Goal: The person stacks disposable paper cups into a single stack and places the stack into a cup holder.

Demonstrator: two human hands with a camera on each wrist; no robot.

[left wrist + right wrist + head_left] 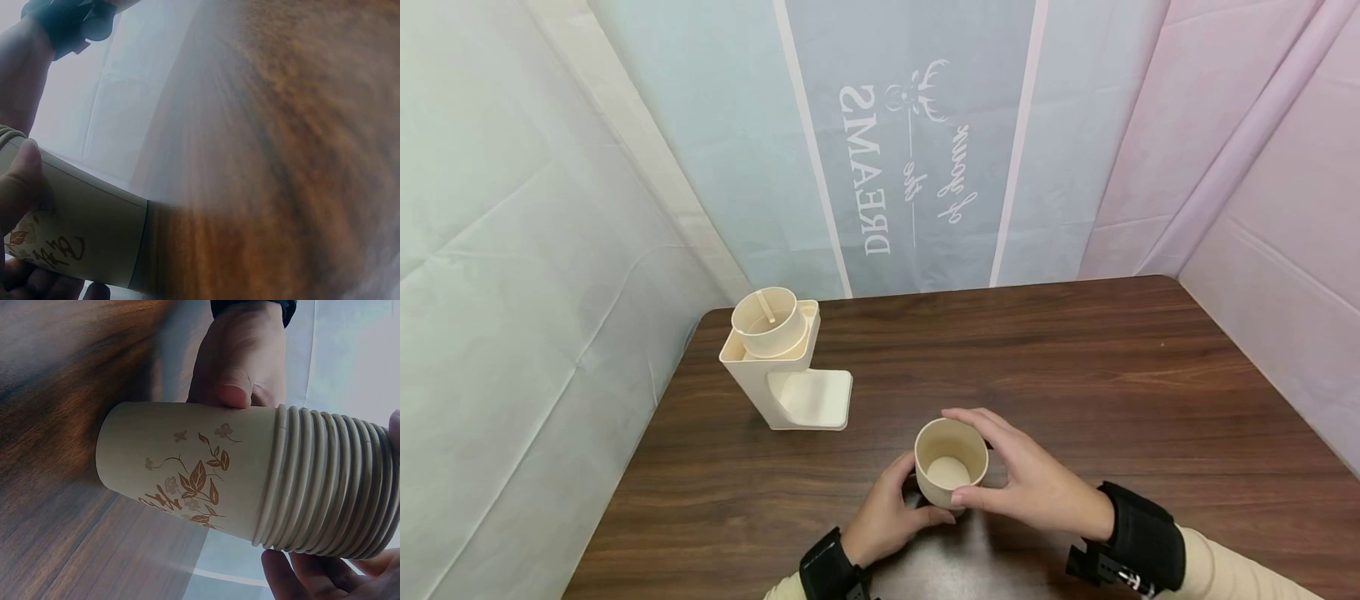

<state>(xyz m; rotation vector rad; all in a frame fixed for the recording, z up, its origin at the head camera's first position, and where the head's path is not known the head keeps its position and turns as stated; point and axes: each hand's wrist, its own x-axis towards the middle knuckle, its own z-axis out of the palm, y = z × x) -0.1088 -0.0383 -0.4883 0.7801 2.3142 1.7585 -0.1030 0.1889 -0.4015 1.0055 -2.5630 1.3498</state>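
Note:
A stack of nested beige paper cups (933,492) stands in front of me, mouth up, and both my hands hold it. My left hand (891,518) grips its lower part from the left, thumb at the near side. Around the rims at the top curl the thumb and fingers of my right hand (1030,479). In the right wrist view the cup stack (200,469) shows brown leaf prints and several stacked rims. The left wrist view catches the printed side of the cups (94,231) beside my left thumb (22,181).
At the back left of the brown wooden table (1075,375) stands a cream plastic stand (752,387) with a flat foot. A round container (775,337) with a thin bar inside sits on its top. Pale cloth (917,267) hangs behind the table and on both sides.

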